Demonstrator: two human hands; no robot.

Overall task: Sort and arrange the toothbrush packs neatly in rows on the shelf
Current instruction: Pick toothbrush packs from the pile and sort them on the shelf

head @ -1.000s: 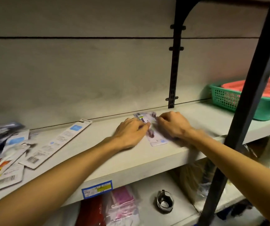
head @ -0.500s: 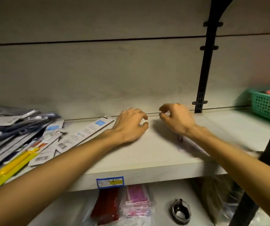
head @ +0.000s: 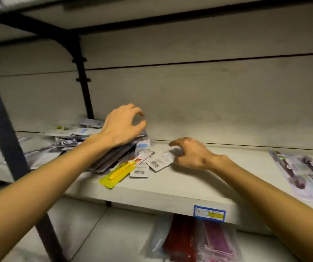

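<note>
Left hand (head: 122, 125) hovers empty, fingers curled, over pile (head: 102, 154); right hand (head: 189, 154), loosely spread, touches barcode pack (head: 160, 160): best pinch one edge, slide it free along shelf (head: 170, 188).

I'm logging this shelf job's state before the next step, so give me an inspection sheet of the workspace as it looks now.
Surface: pale shelf, blue-and-yellow price label on its front edge.
Job's things: jumbled pile of toothbrush packs at left, yellow pack at its front; one pack lying flat, apart, at right.
Clutter: bagged red and pink goods on the shelf below.
Hands: left hand above the pile, fingers curled, holding nothing; right hand low beside a white barcoded pack, contact unclear.
Cables: nothing seen.
Surroundings: black upright against the grey back wall.
</note>
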